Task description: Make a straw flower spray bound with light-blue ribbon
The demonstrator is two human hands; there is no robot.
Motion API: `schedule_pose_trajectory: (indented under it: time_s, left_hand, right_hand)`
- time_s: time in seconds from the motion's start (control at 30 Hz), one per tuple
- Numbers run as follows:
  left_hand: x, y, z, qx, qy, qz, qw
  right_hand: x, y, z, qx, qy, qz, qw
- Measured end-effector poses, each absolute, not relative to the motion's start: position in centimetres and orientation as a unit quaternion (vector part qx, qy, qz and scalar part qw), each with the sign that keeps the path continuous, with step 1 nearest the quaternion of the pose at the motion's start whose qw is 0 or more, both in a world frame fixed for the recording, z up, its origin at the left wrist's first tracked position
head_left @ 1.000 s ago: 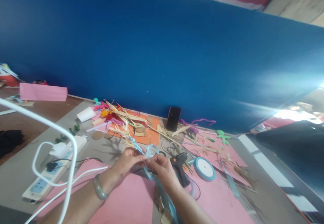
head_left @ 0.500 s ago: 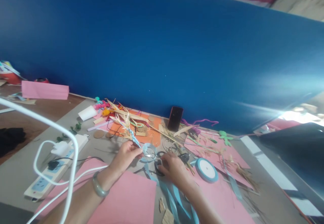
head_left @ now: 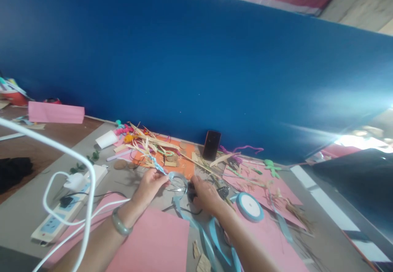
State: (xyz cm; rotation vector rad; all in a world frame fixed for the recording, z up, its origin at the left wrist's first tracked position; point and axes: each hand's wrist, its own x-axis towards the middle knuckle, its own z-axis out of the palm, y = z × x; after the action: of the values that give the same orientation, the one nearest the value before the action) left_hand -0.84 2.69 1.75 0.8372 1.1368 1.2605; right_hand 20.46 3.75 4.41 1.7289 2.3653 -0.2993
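My left hand point(head_left: 152, 185), with a bangle on its wrist, pinches the light blue ribbon-wrapped end of a straw bundle point(head_left: 157, 165). Pale dried strips fan out from its far end. My right hand point(head_left: 205, 195) is closed around the dark handles of a pair of scissors, largely hidden by the fingers. The scissors' metal blades point(head_left: 178, 189) point left, towards my left fingertips, beside a loop of light blue ribbon point(head_left: 178, 176). Whether the blades touch the ribbon I cannot tell. Its tail runs down the table between my forearms.
A ribbon spool point(head_left: 250, 207) lies right of my right hand. Pink sheets point(head_left: 153, 239) cover the front. A power strip point(head_left: 69, 206) with white cables stands left. Behind are a propped phone point(head_left: 211, 145), dried strips, an orange sheet point(head_left: 188, 167) and a blue partition point(head_left: 196, 59).
My left hand has shifted slightly left with the wrapped bundle. The right hand has moved a little up and left, and its fingers now cover more of the scissors' handles.
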Motion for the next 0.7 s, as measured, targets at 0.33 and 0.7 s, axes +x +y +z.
schedule_pose_trajectory:
  time_s: [0.33, 0.7]
  left_hand:
    - [-0.8, 2.7, 2.0, 0.347, 0.475, 0.564, 0.58]
    - [-0.3, 1.8, 2.9, 0.343, 0.45, 0.536, 0.626]
  right_hand:
    - [19.8, 3.2, 6.3, 0.586, 0.794, -0.054, 0.15]
    - [26.5, -1.1, 11.3, 0.626, 0.756, 0.02, 0.19]
